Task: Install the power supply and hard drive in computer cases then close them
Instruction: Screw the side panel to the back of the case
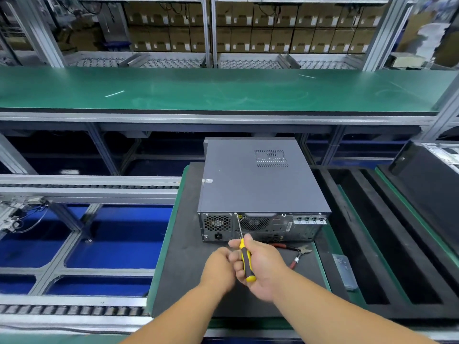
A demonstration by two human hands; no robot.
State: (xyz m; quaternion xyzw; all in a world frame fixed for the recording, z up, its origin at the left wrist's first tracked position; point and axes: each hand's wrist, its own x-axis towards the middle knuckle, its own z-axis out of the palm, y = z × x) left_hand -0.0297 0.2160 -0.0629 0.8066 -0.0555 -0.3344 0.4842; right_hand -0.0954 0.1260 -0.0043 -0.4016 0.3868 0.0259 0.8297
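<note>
I have the computer case lying flat on the dark foam pad of the counter, its lid on and its rear panel facing me. My right hand has its grip curled round the yellow-and-black screwdriver, whose shaft slants up to the top edge of the rear panel, between the two fan grilles. My left hand sits just beside the right one, fingers loosely curled near the handle; it is blurred, and I cannot tell whether it grips anything.

Just right of my right hand, a pair of red-handled cutters lies on the pad, close under the case's rear panel and partly hidden by my hand. Farther right, a small clear bag rests on the green edge strip. Beyond it are long black foam channels, then a second dark case at the right edge.

To my left runs a roller conveyor over blue flooring. Behind the case a green shelf spans the width, with stacked cardboard boxes on racks beyond.
</note>
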